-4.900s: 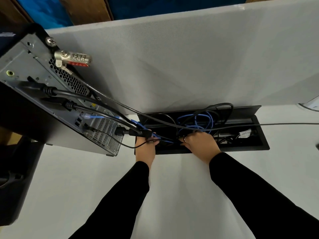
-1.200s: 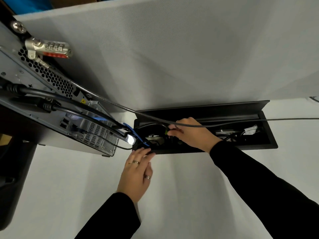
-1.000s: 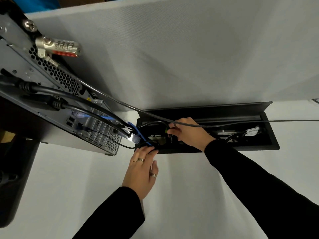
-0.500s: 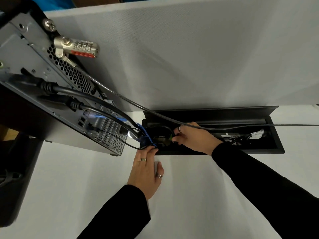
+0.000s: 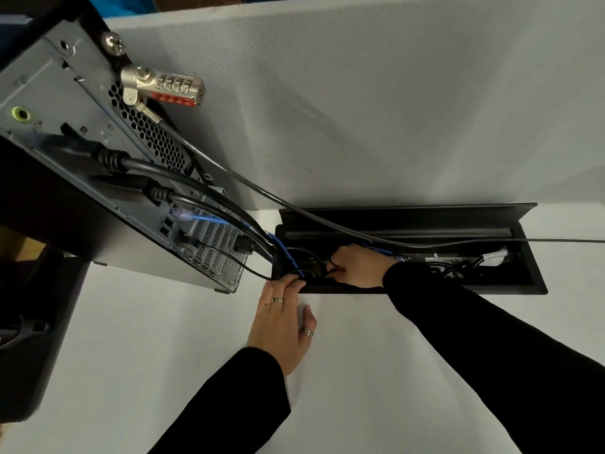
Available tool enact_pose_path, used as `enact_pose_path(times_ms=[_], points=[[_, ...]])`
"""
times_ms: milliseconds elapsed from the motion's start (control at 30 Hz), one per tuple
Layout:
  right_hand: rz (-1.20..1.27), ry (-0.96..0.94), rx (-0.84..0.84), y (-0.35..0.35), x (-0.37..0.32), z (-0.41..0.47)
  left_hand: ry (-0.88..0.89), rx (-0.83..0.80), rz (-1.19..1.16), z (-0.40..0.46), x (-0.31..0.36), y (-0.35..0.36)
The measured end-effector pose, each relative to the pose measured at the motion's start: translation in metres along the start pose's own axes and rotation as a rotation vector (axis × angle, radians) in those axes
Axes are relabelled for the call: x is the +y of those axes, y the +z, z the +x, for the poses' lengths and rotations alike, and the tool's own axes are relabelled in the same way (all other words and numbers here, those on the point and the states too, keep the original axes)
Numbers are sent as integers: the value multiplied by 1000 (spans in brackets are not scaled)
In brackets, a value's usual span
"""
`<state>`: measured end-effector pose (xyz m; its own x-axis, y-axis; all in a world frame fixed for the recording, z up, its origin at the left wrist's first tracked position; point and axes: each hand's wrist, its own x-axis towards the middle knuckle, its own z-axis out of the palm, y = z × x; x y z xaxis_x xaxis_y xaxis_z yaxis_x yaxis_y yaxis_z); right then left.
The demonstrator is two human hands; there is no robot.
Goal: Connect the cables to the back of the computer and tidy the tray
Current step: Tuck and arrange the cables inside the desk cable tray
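**Fingers at the left end of the cable tray, two hands engaged**

Fingers (image 5: 288, 285) of the left hand (image 5: 283, 326) lie nearly straight, palm flat on the white desk (image 5: 147, 355), tips curling over the tray rim onto the cable bundle. Right hand (image 5: 355, 267) reaches inside the tray, fingers curled among the cables; what exactly they pinch cannot be told.

Surroundings, largest first: one grey partition panel (image 5: 393, 109) stands behind the desk. One desktop computer (image 5: 82, 178) stands tilted at left, rear panel facing the hands. One black recessed cable tray (image 5: 491, 286) sits in the desk with its lid (image 5: 425, 213) raised.

Cables: two thick black cables (image 5: 196, 178) and one blue network cable (image 5: 209, 219) run from the computer's back down into the tray's left end, passing directly at the left fingertips. One steel security cable (image 5: 245, 178) leads from one combination lock (image 5: 163, 88) across the open tray, over the right hand, and off to the right. Three rings show on the left hand.
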<state>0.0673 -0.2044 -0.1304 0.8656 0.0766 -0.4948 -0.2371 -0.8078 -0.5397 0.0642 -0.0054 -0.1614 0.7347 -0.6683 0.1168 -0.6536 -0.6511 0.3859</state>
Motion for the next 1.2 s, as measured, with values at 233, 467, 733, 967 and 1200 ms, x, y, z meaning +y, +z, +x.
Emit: enact_pose_path(times_ms=[233,467,733,967,1200], points=[[75,-65,69,5,2,1,-2,-28,103,1,2,1],[27,-126,-6,14,-14,26,-76,-18,73,0,4,1],[81,-123,90,21,-18,33,-114,-11,92,-1,2,3],[68,-75,-66,8,-21,38,-124,-10,99,0,0,4],[187,-29,31,13,-20,34,-150,-14,126,1,1,2]])
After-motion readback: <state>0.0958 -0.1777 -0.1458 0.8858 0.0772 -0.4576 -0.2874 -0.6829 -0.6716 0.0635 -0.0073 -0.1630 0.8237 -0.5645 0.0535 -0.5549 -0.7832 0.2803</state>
